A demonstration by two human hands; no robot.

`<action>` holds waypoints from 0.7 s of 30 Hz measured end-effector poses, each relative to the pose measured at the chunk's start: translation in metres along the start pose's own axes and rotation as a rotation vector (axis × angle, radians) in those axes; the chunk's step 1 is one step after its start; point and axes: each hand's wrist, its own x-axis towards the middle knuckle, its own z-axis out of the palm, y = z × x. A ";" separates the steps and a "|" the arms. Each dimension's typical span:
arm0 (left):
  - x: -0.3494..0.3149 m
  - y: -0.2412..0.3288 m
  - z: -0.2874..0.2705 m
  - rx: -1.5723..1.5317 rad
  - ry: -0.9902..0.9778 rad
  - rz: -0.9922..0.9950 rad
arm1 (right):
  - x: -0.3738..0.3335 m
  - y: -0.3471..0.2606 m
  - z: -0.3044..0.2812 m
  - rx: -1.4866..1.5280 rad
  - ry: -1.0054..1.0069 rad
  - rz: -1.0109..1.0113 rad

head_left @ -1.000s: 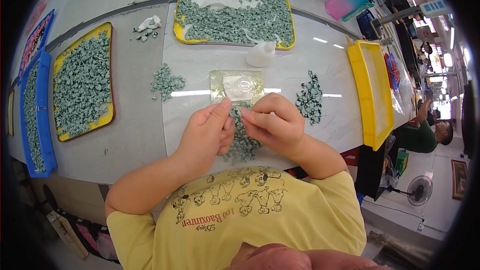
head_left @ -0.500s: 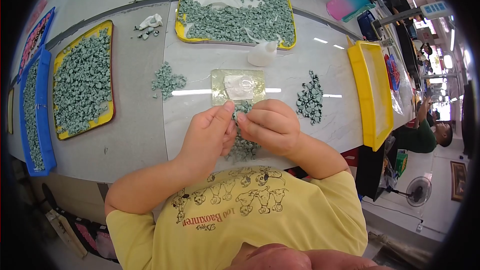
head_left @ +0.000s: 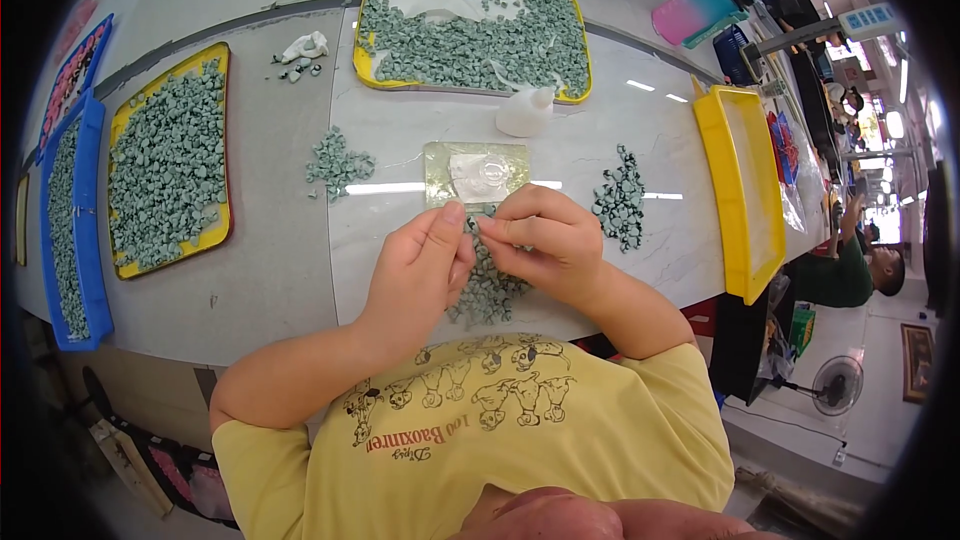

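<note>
My left hand [head_left: 415,265] is closed in a pinch, thumb up, with a small grey-green piece [head_left: 472,225] at its fingertips. From the other side my right hand [head_left: 548,240] pinches at the same spot, its thumb and forefinger touching the piece, whose far side they hide. Under and between both hands lies a heap of similar green pieces [head_left: 490,290]. Just beyond the fingertips is a flat greenish square pad [head_left: 435,165] with a white paper [head_left: 465,180] and a small clear round dish [head_left: 492,172] on it.
A white squeeze bottle [head_left: 525,115] stands behind the pad. Small green piles lie left [head_left: 340,162] and right [head_left: 620,200]. Yellow trays of pieces stand at the back [head_left: 358,65] and left [head_left: 228,190], near a blue tray [head_left: 92,230]. Another yellow tray [head_left: 735,210] is at right.
My right hand has shifted slightly, its fingers drawn closer against the piece at the left fingertips. The left hand stays nearly in place.
</note>
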 end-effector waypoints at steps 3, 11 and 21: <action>0.001 -0.001 -0.001 0.014 -0.013 0.017 | 0.002 -0.001 -0.001 -0.024 -0.018 0.052; 0.003 -0.003 0.002 0.064 -0.027 0.051 | 0.004 -0.002 -0.009 -0.051 -0.046 0.160; 0.010 -0.005 0.005 0.267 -0.078 0.091 | 0.000 0.004 -0.023 -0.016 -0.072 0.139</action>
